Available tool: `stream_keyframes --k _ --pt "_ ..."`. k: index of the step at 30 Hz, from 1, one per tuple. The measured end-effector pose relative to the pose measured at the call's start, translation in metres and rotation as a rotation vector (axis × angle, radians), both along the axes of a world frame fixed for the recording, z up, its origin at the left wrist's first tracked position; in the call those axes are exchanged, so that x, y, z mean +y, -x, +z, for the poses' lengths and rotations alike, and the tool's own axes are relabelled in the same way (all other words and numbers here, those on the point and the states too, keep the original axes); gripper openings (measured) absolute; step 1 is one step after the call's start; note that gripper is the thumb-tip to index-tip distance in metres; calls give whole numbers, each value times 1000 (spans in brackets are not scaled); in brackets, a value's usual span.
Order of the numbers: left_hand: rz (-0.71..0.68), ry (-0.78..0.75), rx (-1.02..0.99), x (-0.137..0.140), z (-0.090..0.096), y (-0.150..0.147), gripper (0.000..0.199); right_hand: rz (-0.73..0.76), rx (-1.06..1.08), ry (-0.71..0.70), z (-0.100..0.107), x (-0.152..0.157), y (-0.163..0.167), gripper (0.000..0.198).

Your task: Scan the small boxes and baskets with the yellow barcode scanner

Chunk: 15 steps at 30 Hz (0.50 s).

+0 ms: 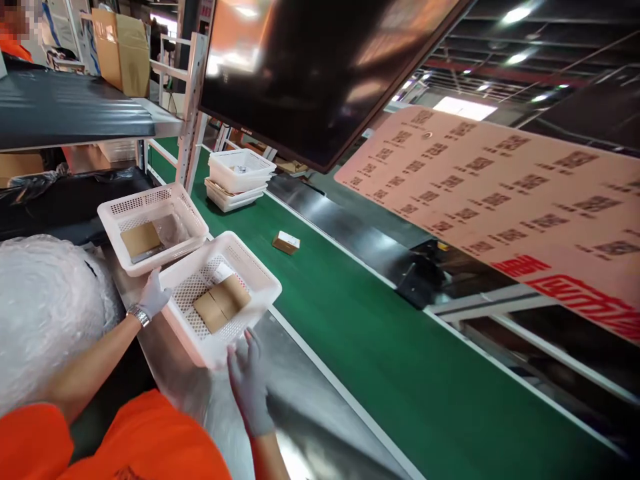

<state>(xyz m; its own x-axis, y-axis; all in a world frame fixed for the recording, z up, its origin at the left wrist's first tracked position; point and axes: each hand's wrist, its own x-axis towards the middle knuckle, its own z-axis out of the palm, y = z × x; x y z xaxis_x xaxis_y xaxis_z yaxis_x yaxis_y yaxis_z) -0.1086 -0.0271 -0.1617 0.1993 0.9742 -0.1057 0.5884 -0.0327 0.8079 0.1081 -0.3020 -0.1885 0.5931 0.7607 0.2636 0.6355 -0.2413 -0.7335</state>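
Observation:
My left hand (pixel 153 295), in a grey glove with a wristwatch, grips the far left rim of a white perforated basket (pixel 255 272). My right hand (pixel 247 380), also gloved, holds the same basket at its near corner. The basket is tilted and holds two flat brown cardboard packets (pixel 221 303). A second white basket (pixel 177 197) sits just behind it with a brown packet (pixel 141 239) and clear plastic inside.
A green conveyor belt (pixel 350 320) runs diagonally, carrying a small cardboard box (pixel 286 242) and stacked white baskets (pixel 240 177). A big roll of bubble wrap (pixel 45 313) lies at left. A dark screen (pixel 320 73) and a printed cardboard sheet (pixel 500 187) hang overhead. Another person stands far left.

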Motion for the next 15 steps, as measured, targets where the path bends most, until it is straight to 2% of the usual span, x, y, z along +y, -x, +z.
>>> stream_keyframes --k 2,5,7,9,11,13,15 --pt "-9 -14 -45 -19 -7 -2 75 141 -107 96 5 36 -6 61" --pt "9 -40 -77 -50 -17 -3 64 401 -256 476 8 84 -16 77" --pt "39 -36 -82 -66 -24 -4 59 585 -343 650 9 107 -20 87" --pt "65 -37 -99 -76 -29 -3 57 743 -406 711 11 122 -18 86" --pt "84 -31 -117 -79 -32 -3 58 812 -460 717 15 128 -14 82" --pt "92 -8 -114 -77 -32 -4 59 796 -519 702 21 128 -11 74" --pt "89 5 -90 -72 -32 -4 60 720 -575 671 27 123 -11 59"
